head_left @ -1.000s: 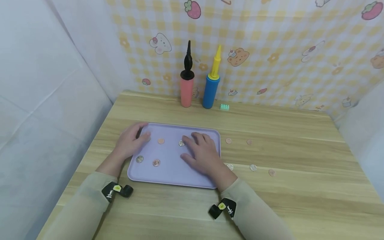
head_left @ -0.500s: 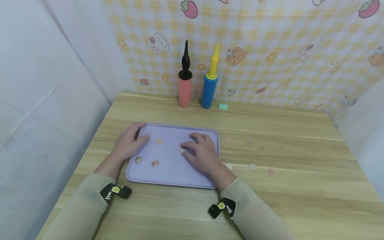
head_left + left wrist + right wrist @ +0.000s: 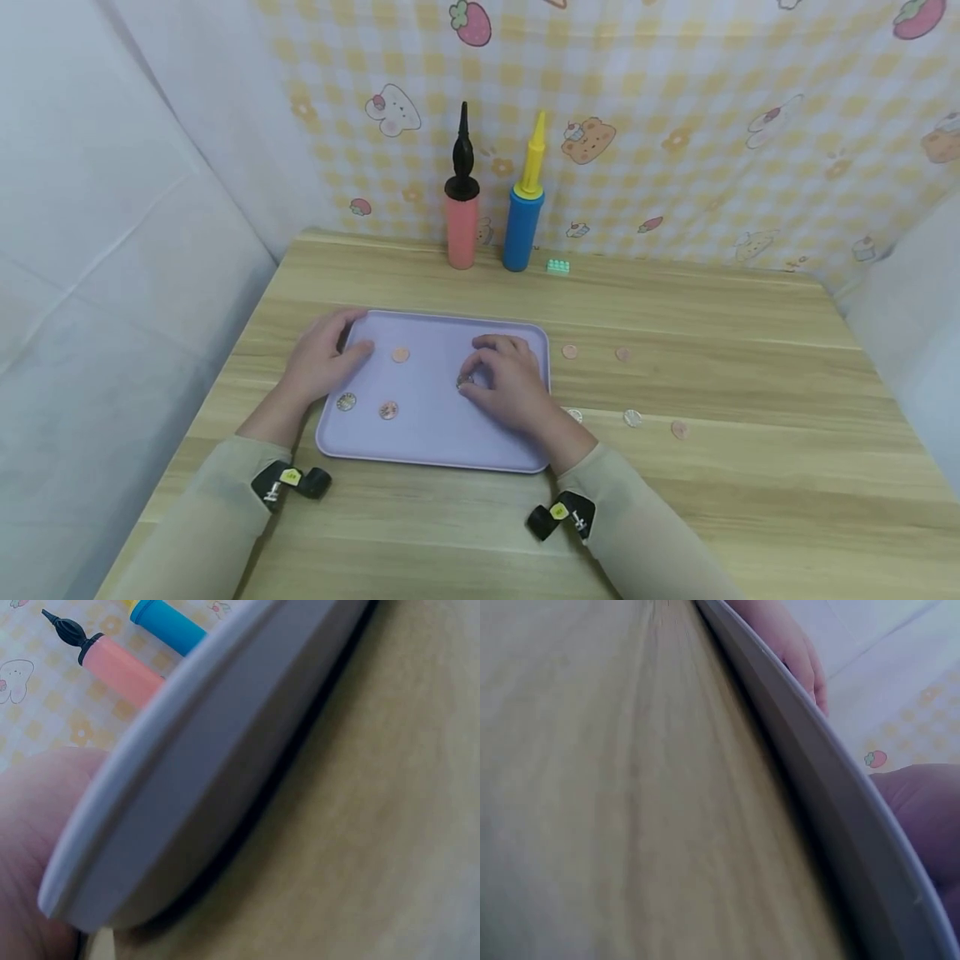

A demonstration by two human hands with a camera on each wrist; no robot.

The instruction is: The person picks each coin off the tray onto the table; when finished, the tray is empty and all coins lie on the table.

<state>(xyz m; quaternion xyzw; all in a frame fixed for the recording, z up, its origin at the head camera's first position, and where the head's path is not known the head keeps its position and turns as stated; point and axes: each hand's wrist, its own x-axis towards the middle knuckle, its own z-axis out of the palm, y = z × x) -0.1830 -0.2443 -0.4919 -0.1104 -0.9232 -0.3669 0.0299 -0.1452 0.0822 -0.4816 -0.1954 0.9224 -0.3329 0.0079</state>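
So the right hand (image 3: 512, 385) has its thumb and index finger curled together in a pinch, gripping a silvery coin (image 3: 463, 382), with the palm over the right half of a lilac tray (image 3: 435, 442); the left hand (image 3: 318, 354) is relaxed and spread at the tray's far left corner, touching its edge, thumb over the inside and fingers along the outside.

The tray sits flat on a wood-grain table (image 3: 750, 508); at the back there's a pink pump (image 3: 462, 233) with a black top, a blue pump (image 3: 522, 233) with a yellow top, both upright, and a little mint toy brick (image 3: 558, 267) just beside the blue one; behind that hangs a yellow checked cloth (image 3: 675, 100) with cartoon prints, plus a plain white sheet (image 3: 97, 250) on the left.

As for the pinched coin, it's right at the fingertips, mostly hidden by them, and I can't tell if it touches the tray; three other coins lie flat in the tray, between the two hands: a copper one (image 3: 401, 355) farther back, another copper one (image 3: 387, 410) nearer the front, a silvery one (image 3: 347, 402) just below the left thumb; five more lie on the table to the right, one of the silvery ones (image 3: 574, 415) partly behind the right wrist.
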